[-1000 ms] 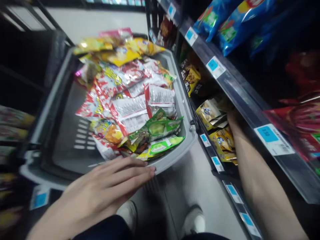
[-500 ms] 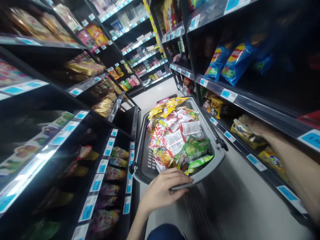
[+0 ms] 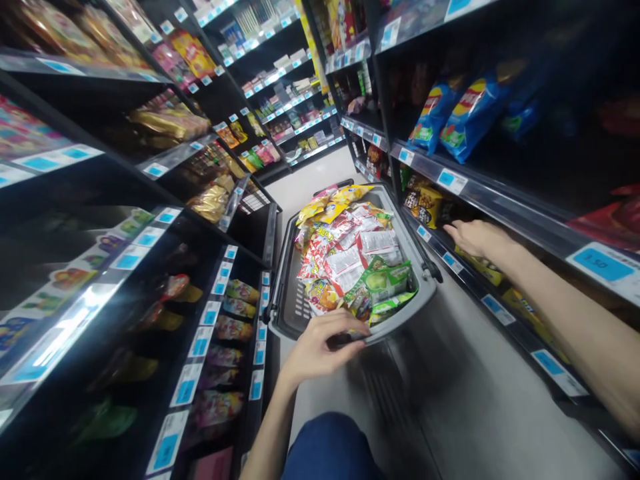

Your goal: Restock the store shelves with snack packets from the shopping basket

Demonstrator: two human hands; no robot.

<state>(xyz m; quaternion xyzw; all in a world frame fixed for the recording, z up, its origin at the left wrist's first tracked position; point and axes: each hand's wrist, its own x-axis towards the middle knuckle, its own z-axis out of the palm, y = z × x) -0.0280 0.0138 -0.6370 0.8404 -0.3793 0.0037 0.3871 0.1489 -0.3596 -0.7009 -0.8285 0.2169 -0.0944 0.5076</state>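
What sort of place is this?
Most likely a snack aisle in a shop: shelves with blue bags, price tags along the edges, and a grey basket holding snack packets.

You have one basket (image 3: 400,320) holding at least two white-backed packs (image 3: 379,247) and at least two green packs (image 3: 385,283); count at least two blue bags (image 3: 473,120) and your one knee (image 3: 330,447).

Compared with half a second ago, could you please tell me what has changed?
The right hand has moved forward along the lower shelf, its fingers now pointing toward the dark-and-yellow packs. The left hand stays at the basket's near rim; the snack packs inside look unchanged.
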